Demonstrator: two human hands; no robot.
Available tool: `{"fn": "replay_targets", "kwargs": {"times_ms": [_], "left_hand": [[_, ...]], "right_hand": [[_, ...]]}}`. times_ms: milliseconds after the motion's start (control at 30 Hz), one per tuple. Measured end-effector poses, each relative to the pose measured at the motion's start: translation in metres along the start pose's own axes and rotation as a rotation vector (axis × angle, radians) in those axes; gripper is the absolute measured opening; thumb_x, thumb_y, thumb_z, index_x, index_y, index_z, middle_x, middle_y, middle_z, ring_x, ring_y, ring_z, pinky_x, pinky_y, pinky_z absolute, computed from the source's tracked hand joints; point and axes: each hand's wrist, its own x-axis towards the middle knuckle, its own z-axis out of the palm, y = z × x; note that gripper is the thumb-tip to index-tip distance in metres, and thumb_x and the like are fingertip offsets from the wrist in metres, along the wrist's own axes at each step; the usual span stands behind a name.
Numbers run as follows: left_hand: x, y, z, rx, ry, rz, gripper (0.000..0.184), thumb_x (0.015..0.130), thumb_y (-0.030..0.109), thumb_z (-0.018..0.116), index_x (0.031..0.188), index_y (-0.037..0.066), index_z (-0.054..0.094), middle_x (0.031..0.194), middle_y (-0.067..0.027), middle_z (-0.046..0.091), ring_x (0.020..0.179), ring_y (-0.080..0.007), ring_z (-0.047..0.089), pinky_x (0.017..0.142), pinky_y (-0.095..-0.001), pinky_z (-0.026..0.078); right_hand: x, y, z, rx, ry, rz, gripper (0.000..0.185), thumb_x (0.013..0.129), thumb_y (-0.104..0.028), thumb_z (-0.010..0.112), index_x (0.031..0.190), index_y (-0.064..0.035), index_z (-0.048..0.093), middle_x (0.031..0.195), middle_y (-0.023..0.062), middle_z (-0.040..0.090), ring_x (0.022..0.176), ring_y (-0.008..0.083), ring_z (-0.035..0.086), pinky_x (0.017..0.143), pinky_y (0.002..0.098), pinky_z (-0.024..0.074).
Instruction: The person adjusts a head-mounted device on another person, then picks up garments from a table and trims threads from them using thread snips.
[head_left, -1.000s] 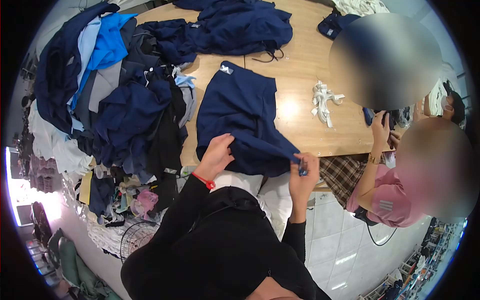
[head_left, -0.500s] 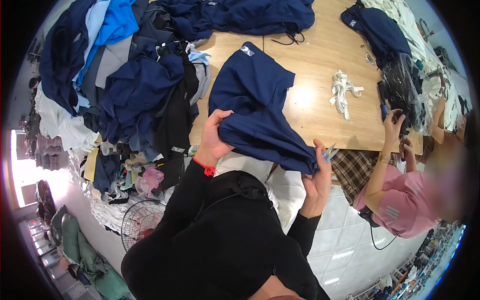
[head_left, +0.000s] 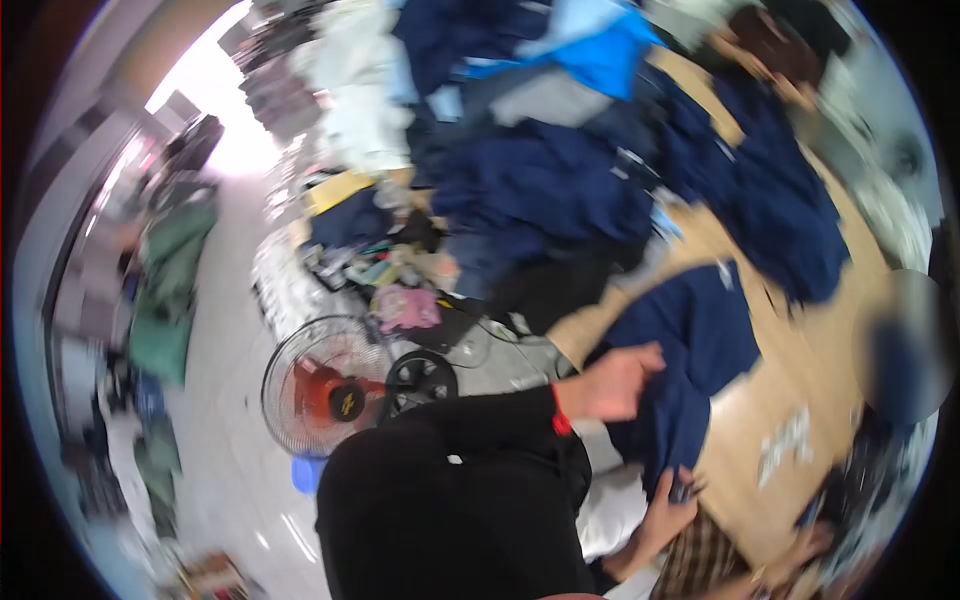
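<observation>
A navy garment (head_left: 695, 330) with a small pale label at its far edge lies partly on the wooden table (head_left: 735, 440) and hangs toward me. My left hand (head_left: 612, 385), a red band at its wrist, is at the garment's near left side, fingers curled and closed on its edge; motion blur softens the grip. Lower right, my right hand (head_left: 665, 518) is closed on the garment's narrow end. A small dark tool (head_left: 683, 488) shows at these fingers, too blurred to name surely.
Heaped navy, grey and blue clothes (head_left: 540, 190) cover the table's left part. A standing fan (head_left: 325, 385) is left of me, near a pink bag (head_left: 405, 307). White strips (head_left: 787, 445) lie on the table. A co-worker's hand (head_left: 800, 548) is at lower right; another person's hands (head_left: 770, 75) are far off.
My view has swung left, so the table and garment now appear farther right and the fan shows fully. Both hands remain at the garment; the left looks more curled.
</observation>
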Motion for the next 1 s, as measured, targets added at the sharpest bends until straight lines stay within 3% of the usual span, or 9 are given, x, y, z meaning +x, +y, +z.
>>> {"fn": "replay_targets", "kwargs": {"times_ms": [33, 67, 100, 267, 500, 700, 833, 867, 1000], "left_hand": [[0.002, -0.002, -0.024, -0.079, -0.095, -0.157, 0.037, 0.103, 0.023, 0.063, 0.14, 0.027, 0.061, 0.119, 0.0029, 0.071, 0.116, -0.0172, 0.067, 0.108, -0.0432, 0.05], [-0.019, -0.002, 0.004, 0.023, 0.078, -0.085, 0.08, 0.102, 0.022, 0.064, 0.17, 0.033, 0.024, 0.137, 0.0085, 0.065, 0.123, -0.0154, 0.064, 0.11, -0.0433, 0.048], [-0.026, 0.001, 0.005, 0.077, 0.028, -0.095, 0.098, 0.102, 0.02, 0.064, 0.174, 0.034, -0.001, 0.148, 0.0104, 0.057, 0.129, -0.0133, 0.06, 0.111, -0.0425, 0.047], [-0.031, 0.008, -0.006, 0.138, 0.08, -0.108, 0.097, 0.1, 0.014, 0.064, 0.175, 0.033, 0.006, 0.162, 0.0072, 0.045, 0.139, -0.0138, 0.053, 0.112, -0.0414, 0.047], [-0.036, 0.005, 0.023, 0.337, 0.042, -0.106, 0.094, 0.098, 0.011, 0.066, 0.174, 0.022, 0.011, 0.157, 0.0051, 0.049, 0.137, -0.0112, 0.054, 0.108, -0.0365, 0.05], [-0.014, -0.012, 0.014, 0.334, -0.108, -0.028, 0.072, 0.097, -0.003, 0.063, 0.162, 0.014, 0.037, 0.151, -0.0027, 0.056, 0.135, -0.0164, 0.059, 0.112, -0.0383, 0.052], [-0.016, -0.012, 0.023, 0.327, 0.052, -0.006, 0.065, 0.103, 0.0, 0.06, 0.163, 0.011, 0.037, 0.155, -0.0073, 0.055, 0.134, -0.0243, 0.062, 0.118, -0.0462, 0.048], [-0.016, -0.009, 0.018, 0.317, 0.084, -0.055, 0.056, 0.106, 0.006, 0.059, 0.16, 0.01, 0.042, 0.152, -0.0084, 0.059, 0.135, -0.0264, 0.062, 0.119, -0.0474, 0.047], [-0.005, 0.003, -0.027, -0.093, 0.044, -0.14, 0.03, 0.111, 0.026, 0.059, 0.138, 0.013, 0.065, 0.146, -0.0103, 0.066, 0.139, -0.0297, 0.059, 0.122, -0.0554, 0.041]], "right_hand": [[-0.004, -0.01, 0.006, 0.042, 0.008, -0.008, 0.018, 0.093, -0.002, 0.076, 0.109, 0.0052, 0.069, 0.101, 0.0125, 0.071, 0.098, 0.0249, 0.066, 0.097, 0.0389, 0.0516], [-0.004, -0.004, 0.001, -0.006, -0.091, -0.032, 0.042, 0.092, -0.009, 0.082, 0.126, 0.0062, 0.063, 0.122, 0.015, 0.066, 0.11, 0.0262, 0.064, 0.102, 0.0395, 0.0498], [-0.005, -0.011, -0.003, -0.07, -0.165, -0.049, 0.066, 0.09, -0.017, 0.087, 0.143, 0.0072, 0.057, 0.143, 0.0175, 0.061, 0.122, 0.0274, 0.063, 0.108, 0.0401, 0.048], [0.011, -0.025, -0.012, -0.221, -0.109, -0.04, 0.03, 0.103, -0.013, 0.07, 0.124, 0.0089, 0.07, 0.124, 0.0176, 0.071, 0.116, 0.0238, 0.065, 0.103, 0.0385, 0.0493], [-0.002, -0.069, -0.008, -0.075, -0.113, -0.195, 0.033, 0.098, -0.003, 0.071, 0.128, 0.0093, 0.067, 0.11, 0.0144, 0.072, 0.104, 0.0227, 0.066, 0.096, 0.0352, 0.0524], [0.006, -0.011, -0.012, -0.301, 0.057, 0.0, 0.02, 0.093, -0.003, 0.077, 0.104, 0.0062, 0.063, 0.095, 0.0142, 0.067, 0.093, 0.0243, 0.062, 0.089, 0.0358, 0.0513], [0.007, -0.03, -0.014, -0.092, 0.192, -0.021, 0.013, 0.102, -0.012, 0.073, 0.101, -0.0003, 0.068, 0.089, 0.0, 0.059, 0.079, 0.0102, 0.051, 0.072, 0.0265, 0.0456], [0.003, -0.049, -0.018, 0.209, 0.209, 0.401, 0.014, 0.103, -0.015, 0.074, 0.098, -0.0029, 0.07, 0.088, -0.0028, 0.059, 0.07, 0.0047, 0.046, 0.057, 0.0241, 0.0361], [0.001, -0.035, -0.036, 1.362, 0.183, 0.538, 0.005, 0.108, -0.012, 0.065, 0.104, -0.0102, 0.065, 0.092, -0.0021, 0.065, 0.062, 0.003, 0.048, 0.045, 0.0201, 0.0269]]}}
